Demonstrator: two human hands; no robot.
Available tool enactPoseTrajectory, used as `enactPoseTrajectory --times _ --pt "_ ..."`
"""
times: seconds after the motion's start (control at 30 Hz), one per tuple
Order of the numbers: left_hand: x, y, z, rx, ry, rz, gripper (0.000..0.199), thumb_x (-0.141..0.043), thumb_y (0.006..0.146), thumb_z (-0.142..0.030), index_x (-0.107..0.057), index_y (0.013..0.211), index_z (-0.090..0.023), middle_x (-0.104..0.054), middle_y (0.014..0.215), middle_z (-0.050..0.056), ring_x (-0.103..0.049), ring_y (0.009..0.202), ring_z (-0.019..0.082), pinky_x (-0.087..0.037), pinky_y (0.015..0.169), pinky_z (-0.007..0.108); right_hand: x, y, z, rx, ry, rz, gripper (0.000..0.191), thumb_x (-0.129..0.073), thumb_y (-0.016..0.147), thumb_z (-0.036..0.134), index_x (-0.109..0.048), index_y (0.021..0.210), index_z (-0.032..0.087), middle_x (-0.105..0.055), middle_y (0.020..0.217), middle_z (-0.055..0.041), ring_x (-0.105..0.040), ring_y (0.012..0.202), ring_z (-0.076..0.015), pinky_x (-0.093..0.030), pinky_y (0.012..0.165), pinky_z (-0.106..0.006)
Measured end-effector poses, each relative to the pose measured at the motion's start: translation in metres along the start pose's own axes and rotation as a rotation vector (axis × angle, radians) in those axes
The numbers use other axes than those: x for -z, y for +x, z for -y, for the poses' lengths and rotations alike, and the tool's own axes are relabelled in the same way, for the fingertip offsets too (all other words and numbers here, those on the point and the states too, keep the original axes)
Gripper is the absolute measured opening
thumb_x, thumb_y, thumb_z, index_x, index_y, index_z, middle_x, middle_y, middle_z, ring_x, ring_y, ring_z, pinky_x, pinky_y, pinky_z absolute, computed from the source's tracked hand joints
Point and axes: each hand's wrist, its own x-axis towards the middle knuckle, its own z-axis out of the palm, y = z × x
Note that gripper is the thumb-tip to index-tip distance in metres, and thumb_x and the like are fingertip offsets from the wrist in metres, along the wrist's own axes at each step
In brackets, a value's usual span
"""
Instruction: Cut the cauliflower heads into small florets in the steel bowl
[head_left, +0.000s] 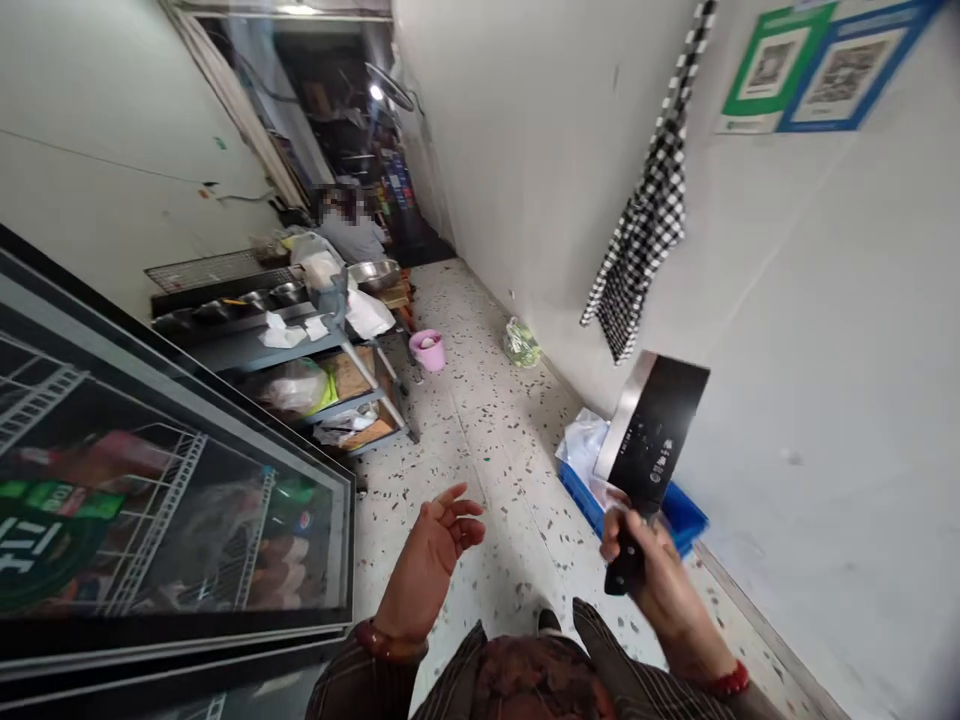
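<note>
A cleaver (656,430) with a broad dark blade and black handle points upward in my right hand (652,565), whose fingers wrap round the handle. White lettering shows on the blade, and its bright edge faces left. Nothing is in my left hand (435,550); it hovers over the speckled floor with its fingers loosely curled and apart. Behind and below the cleaver, a blue plastic crate (577,490) stands on the floor against the wall, with clear plastic wrapping (585,440) in it. The blade and my right hand hide part of that crate.
A glass-door fridge (187,520) stands at left. Beyond it is a grey cart (352,350) with bags and a metal bowl (373,273). A pink bucket (429,352) and bagged greens (521,343) sit on the floor. A checkered cloth (645,210) hangs at right. A person (352,235) is by the far doorway.
</note>
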Motion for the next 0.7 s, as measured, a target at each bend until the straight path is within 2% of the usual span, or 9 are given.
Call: enactPoseTrajectory --times 0.03,0.1,0.17,0.23,0.33,0.43,0.5,0.6,0.7 --pt "0.005 0.017 -0.011 -0.025 -0.010 -0.035 0.050 -0.046 0.090 -0.054 -0.058 0.121 -0.017 -0.066 0.101 0.010 -0.061 0.085 0.020 -0.046 0.083 0.037 -0.006 0.024 -0.015 -0.080 0.043 -0.030 0.035 -0.071 0.076 0.048 -0.051 0.086 0.020 -0.046 0.060 0.0067 -0.042 0.047 -0.0067 -0.036 0.044 -0.020" --pt "0.022 0.048 -0.031 -0.044 -0.027 -0.114 0.049 -0.047 0.090 -0.054 -0.058 0.121 -0.018 -0.066 0.100 0.010 -0.061 0.084 0.019 -0.047 0.082 0.036 -0.016 0.071 -0.047 -0.224 0.073 -0.089 0.044 -0.075 0.070 0.047 -0.039 0.070 0.022 -0.034 0.053 0.0109 -0.029 0.038 -0.0037 -0.029 0.037 -0.018" --pt "0.045 0.081 -0.045 -0.021 -0.041 -0.190 0.048 -0.050 0.089 -0.053 -0.059 0.121 -0.019 -0.067 0.098 0.009 -0.061 0.082 0.019 -0.048 0.081 0.035 -0.027 0.119 -0.071 -0.302 -0.007 -0.084 0.049 -0.075 0.068 0.050 -0.034 0.066 0.023 -0.031 0.049 0.0120 -0.027 0.035 -0.0038 -0.028 0.034 -0.018" --pt "0.073 0.120 -0.058 0.009 -0.057 -0.274 0.047 -0.055 0.086 -0.053 -0.060 0.118 -0.020 -0.068 0.094 0.007 -0.061 0.079 0.018 -0.049 0.078 0.033 -0.044 0.170 -0.082 -0.239 -0.156 -0.106 0.044 -0.072 0.070 0.053 -0.040 0.069 0.023 -0.037 0.048 0.0109 -0.032 0.035 -0.0057 -0.030 0.034 -0.019" --pt "0.114 0.193 -0.083 0.045 -0.074 -0.359 0.048 -0.061 0.080 -0.055 -0.061 0.114 -0.020 -0.069 0.090 0.005 -0.061 0.076 0.017 -0.050 0.075 0.031 -0.081 0.251 -0.078 -0.002 -0.447 -0.189 0.041 -0.070 0.071 0.056 -0.054 0.085 0.021 -0.050 0.052 0.0066 -0.045 0.040 -0.0110 -0.038 0.038 -0.023" --pt "0.140 0.278 -0.123 0.076 -0.060 -0.314 0.050 -0.064 0.078 -0.055 -0.061 0.112 -0.019 -0.069 0.088 0.006 -0.062 0.075 0.017 -0.049 0.075 0.032 -0.126 0.330 -0.069 0.216 -0.760 -0.329 0.047 -0.067 0.069 0.059 -0.061 0.094 0.020 -0.065 0.067 -0.0021 -0.062 0.059 -0.0192 -0.049 0.053 -0.029" --pt "0.146 0.333 -0.156 0.085 -0.032 -0.242 0.050 -0.064 0.078 -0.054 -0.061 0.112 -0.017 -0.068 0.086 0.007 -0.061 0.073 0.017 -0.048 0.074 0.033 -0.155 0.375 -0.068 0.253 -0.918 -0.338 0.049 -0.065 0.068 0.062 -0.063 0.093 0.020 -0.071 0.081 -0.0074 -0.067 0.075 -0.0243 -0.052 0.066 -0.032" --pt "0.145 0.409 -0.204 0.078 0.019 -0.126 0.048 -0.063 0.080 -0.052 -0.060 0.111 -0.015 -0.066 0.086 0.008 -0.061 0.071 0.016 -0.045 0.071 0.032 -0.192 0.431 -0.075 0.132 -1.036 -0.282 0.053 -0.061 0.066 0.067 -0.065 0.092 0.021 -0.073 0.084 -0.0082 -0.069 0.079 -0.0272 -0.053 0.068 -0.033" --pt "0.144 0.479 -0.236 0.043 0.059 -0.060 0.049 -0.060 0.082 -0.054 -0.061 0.110 -0.014 -0.065 0.086 0.008 -0.061 0.069 0.016 -0.043 0.069 0.032 -0.219 0.481 -0.083 0.043 -1.077 -0.364 0.056 -0.059 0.065 0.071 -0.065 0.092 0.022 -0.072 0.075 -0.0059 -0.069 0.072 -0.0270 -0.053 0.061 -0.032"
